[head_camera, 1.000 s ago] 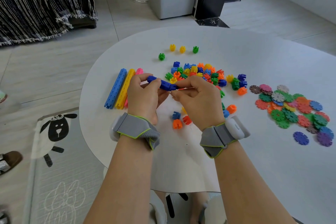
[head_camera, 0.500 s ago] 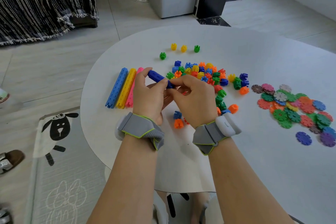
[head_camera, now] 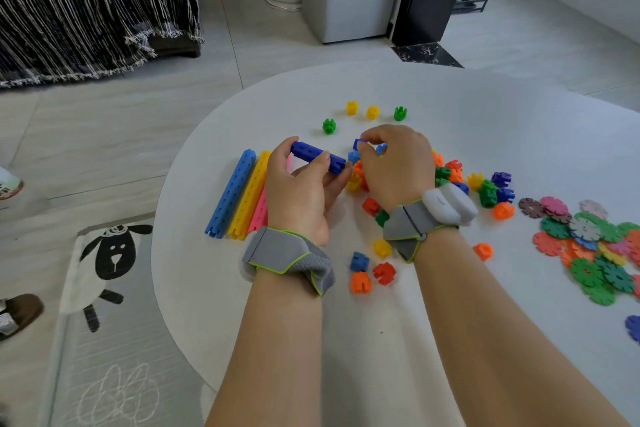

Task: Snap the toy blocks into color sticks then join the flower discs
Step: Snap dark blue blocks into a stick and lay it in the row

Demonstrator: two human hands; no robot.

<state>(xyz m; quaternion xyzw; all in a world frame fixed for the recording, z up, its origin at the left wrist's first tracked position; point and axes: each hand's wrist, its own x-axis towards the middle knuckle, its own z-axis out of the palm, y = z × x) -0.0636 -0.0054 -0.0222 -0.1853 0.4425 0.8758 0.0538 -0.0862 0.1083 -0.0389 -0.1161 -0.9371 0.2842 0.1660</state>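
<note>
Dark-blue stick is gripped in the left hand, over the desk. A second ago both hands were pressing on it. Now the right hand has let go and pinches a fresh blue block above the loose pile. I'd say that block snaps on next, and the flower discs look untouched.

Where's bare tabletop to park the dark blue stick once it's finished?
Free: far table beyond the block pile and above the flower discs; near edge, this side of the stray orange block. Crowded: finished sticks at left, the pile mid-table, discs at right.
</note>
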